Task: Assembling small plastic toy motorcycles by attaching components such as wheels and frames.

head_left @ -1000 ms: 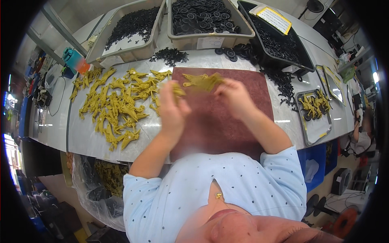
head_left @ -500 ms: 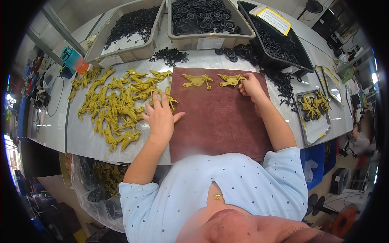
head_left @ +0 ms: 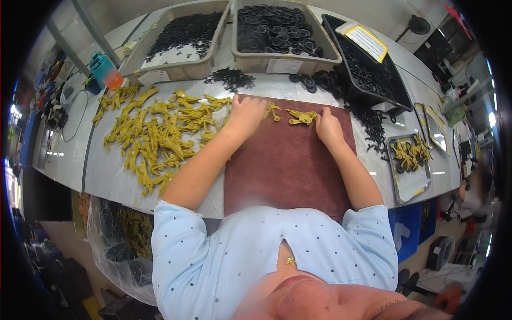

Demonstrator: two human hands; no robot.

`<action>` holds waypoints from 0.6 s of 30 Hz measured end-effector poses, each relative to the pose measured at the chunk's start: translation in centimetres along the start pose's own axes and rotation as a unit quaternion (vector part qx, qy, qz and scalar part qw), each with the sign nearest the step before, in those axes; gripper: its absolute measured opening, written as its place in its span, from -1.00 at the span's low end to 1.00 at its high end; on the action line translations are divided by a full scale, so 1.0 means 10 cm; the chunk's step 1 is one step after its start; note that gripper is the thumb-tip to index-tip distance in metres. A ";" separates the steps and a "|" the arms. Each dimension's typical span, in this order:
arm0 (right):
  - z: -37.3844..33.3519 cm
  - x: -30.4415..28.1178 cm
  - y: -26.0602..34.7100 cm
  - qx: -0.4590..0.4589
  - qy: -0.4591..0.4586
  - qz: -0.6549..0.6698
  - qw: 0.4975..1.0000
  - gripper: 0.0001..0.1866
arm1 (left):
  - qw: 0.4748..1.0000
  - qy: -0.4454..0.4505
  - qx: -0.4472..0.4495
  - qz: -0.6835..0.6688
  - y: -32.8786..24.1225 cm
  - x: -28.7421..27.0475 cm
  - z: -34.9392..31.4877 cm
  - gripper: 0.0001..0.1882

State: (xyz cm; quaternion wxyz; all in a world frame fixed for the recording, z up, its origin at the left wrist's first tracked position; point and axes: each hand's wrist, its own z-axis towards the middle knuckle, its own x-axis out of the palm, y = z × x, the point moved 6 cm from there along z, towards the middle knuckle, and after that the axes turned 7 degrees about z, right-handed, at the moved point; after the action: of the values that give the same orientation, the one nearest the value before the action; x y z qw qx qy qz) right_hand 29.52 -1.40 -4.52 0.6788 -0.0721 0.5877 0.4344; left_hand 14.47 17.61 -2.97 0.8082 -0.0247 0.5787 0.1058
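Two olive-yellow moulded plastic parts, each with a pointed body and thin arms, lie near the far edge of a dark red mat [head_left: 288,170]. My left hand [head_left: 247,114] is over the left yellow plastic part [head_left: 274,110], fingers curled down on it; only its right end shows. The fingertips are mostly hidden. At the right yellow plastic part [head_left: 302,117], my right hand [head_left: 329,129] pinches the right end between thumb and fingers. A spread pile of similar yellow parts [head_left: 154,136] covers the table left of the mat.
Beyond the mat stand a grey bin of small black pieces [head_left: 186,32], a grey bin of black wheels [head_left: 277,29] and a black bin [head_left: 373,69]. Loose black pieces [head_left: 232,79] lie before them. A metal tray [head_left: 410,189] holds yellow parts at right. A bottle [head_left: 105,70] stands far left.
My left hand has moved right and away from me, from the pile's edge onto the left part, its spread fingers now curled. My right hand stays at the right part; the view has shifted slightly.
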 end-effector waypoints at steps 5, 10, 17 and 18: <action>-0.06 0.00 0.23 0.028 0.083 -0.067 0.994 -0.64 | 1.000 -0.019 0.016 -0.006 0.15 0.00 -0.10 -0.57; -0.09 0.04 0.21 0.052 0.104 -0.073 0.990 -0.49 | 0.998 0.047 0.031 0.029 0.22 -0.10 -0.15 -0.56; -0.13 -0.11 0.30 0.084 0.087 -0.132 0.984 -0.30 | 0.991 0.048 -0.121 -0.033 1.08 -0.14 -0.15 -0.65; -0.11 -0.16 0.32 0.078 0.073 -0.127 0.986 -0.29 | 0.983 0.095 -0.153 0.037 1.22 -0.20 -0.13 -0.67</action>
State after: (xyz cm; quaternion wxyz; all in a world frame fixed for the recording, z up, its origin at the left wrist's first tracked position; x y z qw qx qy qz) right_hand 26.60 -0.90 -2.20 0.6871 -0.1248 0.6542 0.2906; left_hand 10.21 28.99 -0.56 0.7319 -0.1365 0.6301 0.2206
